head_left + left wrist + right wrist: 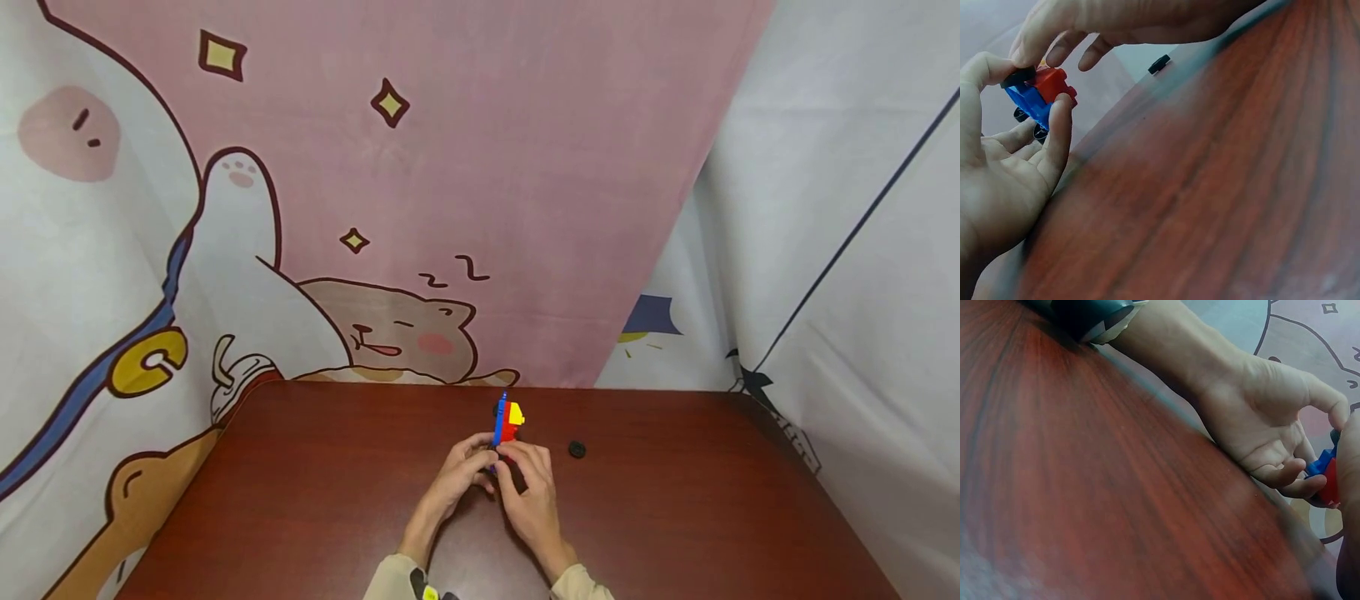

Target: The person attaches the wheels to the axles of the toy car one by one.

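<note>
A small toy car (503, 421) made of blue, red and yellow blocks stands nose-up between two hands above the table. My left hand (456, 473) grips it, thumb and fingers on either side of its blue base. In the left wrist view, a black wheel (1017, 77) sits at the car's near end, against the left thumb. My right hand (534, 493) reaches in from the other side and pinches at that wheel with its fingertips. Two more wheels show under the blue base. The right wrist view catches just part of the car (1330, 478) behind the right hand.
One loose black wheel (577, 450) lies on the brown wooden table (690, 500), to the right of the hands. A cloth with cartoon animals (525, 167) hangs behind the table's far edge and along the sides.
</note>
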The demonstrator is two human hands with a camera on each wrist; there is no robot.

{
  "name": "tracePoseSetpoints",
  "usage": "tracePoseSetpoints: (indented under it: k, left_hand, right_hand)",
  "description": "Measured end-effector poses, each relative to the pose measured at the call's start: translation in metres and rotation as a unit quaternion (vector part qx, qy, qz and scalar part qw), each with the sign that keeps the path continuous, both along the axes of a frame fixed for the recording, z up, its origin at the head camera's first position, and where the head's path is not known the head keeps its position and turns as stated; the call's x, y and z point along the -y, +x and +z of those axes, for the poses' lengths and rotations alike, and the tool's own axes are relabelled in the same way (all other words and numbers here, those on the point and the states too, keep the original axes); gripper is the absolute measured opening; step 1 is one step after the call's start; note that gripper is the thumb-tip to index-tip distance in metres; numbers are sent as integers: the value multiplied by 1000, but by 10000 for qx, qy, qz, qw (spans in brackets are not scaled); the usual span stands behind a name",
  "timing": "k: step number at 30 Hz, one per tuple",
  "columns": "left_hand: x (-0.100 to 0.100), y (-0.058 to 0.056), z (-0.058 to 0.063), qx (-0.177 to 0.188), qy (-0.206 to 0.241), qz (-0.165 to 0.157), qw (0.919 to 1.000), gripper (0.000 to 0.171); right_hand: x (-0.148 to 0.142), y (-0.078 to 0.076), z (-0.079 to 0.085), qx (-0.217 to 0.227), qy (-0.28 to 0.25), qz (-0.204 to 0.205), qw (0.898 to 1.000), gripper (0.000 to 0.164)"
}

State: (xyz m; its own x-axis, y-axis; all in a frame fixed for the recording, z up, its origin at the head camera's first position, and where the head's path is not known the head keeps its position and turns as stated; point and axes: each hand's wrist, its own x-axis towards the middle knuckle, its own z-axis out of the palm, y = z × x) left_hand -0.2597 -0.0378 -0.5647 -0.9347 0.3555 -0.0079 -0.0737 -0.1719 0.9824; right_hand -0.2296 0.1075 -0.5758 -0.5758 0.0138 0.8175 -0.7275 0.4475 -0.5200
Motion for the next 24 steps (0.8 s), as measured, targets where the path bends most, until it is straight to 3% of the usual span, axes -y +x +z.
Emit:
tracePoseSetpoints:
  k: [17, 24]
  left_hand:
    - [3, 0, -2, -50, -225, -13, 9997, 48]
    - [3, 0, -2, -88, -7, -27, 10000, 47]
  right_hand:
    - [1, 0, 0, -31, -61, -28, 10000, 29]
    - [1, 2, 2, -137, -102, -113, 9998, 31]
